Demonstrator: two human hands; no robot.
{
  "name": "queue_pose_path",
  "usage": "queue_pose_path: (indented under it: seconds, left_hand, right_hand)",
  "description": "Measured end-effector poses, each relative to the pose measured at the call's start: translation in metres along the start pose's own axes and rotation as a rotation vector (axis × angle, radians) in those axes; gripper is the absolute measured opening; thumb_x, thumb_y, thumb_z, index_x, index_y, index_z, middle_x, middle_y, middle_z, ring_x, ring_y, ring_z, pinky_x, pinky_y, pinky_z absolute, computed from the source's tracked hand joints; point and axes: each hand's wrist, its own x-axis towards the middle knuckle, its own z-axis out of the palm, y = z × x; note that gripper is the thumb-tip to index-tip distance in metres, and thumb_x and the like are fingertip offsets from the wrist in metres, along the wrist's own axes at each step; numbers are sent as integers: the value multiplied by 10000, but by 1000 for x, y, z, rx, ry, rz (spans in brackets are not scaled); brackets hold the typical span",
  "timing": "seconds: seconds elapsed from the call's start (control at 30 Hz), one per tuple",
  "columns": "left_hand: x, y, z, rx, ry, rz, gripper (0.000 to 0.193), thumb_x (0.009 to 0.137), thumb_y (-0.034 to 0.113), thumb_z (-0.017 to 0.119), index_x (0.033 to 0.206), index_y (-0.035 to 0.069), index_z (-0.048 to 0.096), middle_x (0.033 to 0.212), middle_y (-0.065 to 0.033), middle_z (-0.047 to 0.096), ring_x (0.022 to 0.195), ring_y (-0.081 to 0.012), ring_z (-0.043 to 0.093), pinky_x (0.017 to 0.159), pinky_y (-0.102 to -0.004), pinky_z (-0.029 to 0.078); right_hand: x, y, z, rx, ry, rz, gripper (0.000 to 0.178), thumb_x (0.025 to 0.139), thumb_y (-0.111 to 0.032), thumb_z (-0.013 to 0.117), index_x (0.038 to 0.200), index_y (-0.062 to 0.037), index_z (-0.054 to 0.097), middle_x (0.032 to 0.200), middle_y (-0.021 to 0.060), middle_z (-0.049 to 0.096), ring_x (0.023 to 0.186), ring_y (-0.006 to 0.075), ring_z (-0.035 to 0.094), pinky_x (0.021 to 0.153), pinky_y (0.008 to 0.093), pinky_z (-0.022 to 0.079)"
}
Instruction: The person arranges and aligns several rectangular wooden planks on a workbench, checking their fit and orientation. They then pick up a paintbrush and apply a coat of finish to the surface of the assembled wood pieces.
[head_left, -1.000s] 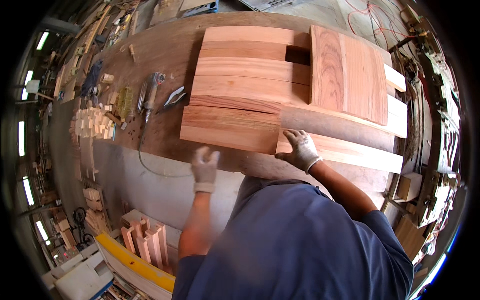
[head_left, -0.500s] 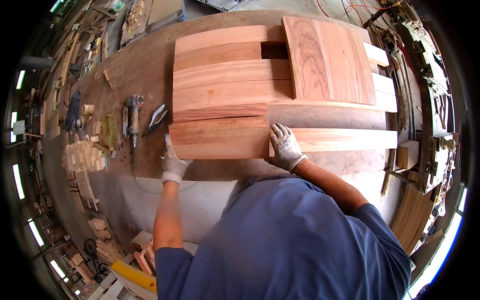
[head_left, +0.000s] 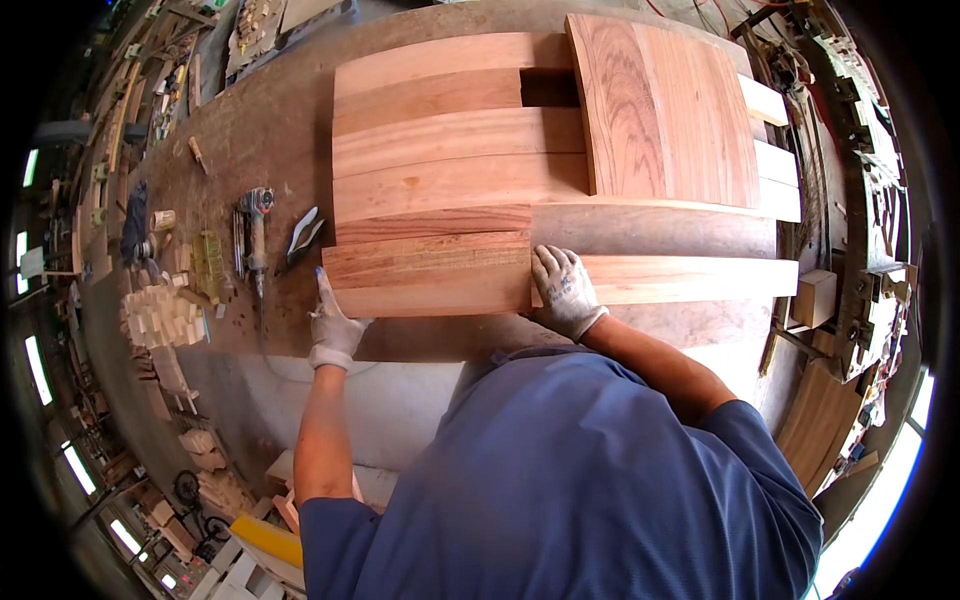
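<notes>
My left hand, in a pale work glove, grips the left end of a short, wide wooden board. The fingertips of my gloved right hand press on its right end, and the rest of that hand lies over a long narrow plank running out to the right. The short board lies level, its far side close against a row of long planks. A darker-grained strip shows along that joint. Across the right part of the row rests a square wooden panel.
On the brown worktable, to the left, are a pneumatic tool with a hose, a dark-and-white hand tool and a pile of small wood blocks. A wooden block stands off the right edge, near cluttered racks.
The view has shifted slightly, so most things appear a little further left or higher. Both hands keep their hold on the short board's ends.
</notes>
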Motion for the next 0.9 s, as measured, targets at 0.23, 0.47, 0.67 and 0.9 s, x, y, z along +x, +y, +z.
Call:
queue_pose_path:
  seconds: [0.23,0.47,0.67,0.9]
  left_hand:
    - [-3,6,-2,81,-20,-17,1326,729,360,953,1684,22,96,1598,-283,468,1375,-458,565,1097,-511,512]
    - [-2,9,-4,79,-16,28,1343,730,355,953,1686,20,70,1598,-283,467,1348,-472,579,1087,-514,517]
    - [-1,2,0,90,-37,-2,1331,724,336,958,1688,42,88,1596,-269,479,1345,-468,582,1087,-516,516]
    - [1,2,1,138,10,22,1298,719,295,953,1694,78,124,1542,-277,535,1309,-451,618,1076,-528,522]
  right_hand:
    - [-3,-1,2,5,53,-22,869,724,-385,818,1396,102,560,1463,325,546,1384,468,504,1184,557,370]
    - [-7,1,0,-4,25,-27,898,719,-385,815,1424,102,546,1498,322,528,1406,458,493,1203,561,355]
    - [-9,4,-1,15,35,-60,895,705,-381,829,1403,109,560,1505,323,523,1423,455,485,1210,567,351]
    - [-13,5,9,40,77,-64,863,697,-351,826,1383,104,569,1503,318,518,1424,470,480,1205,589,355]
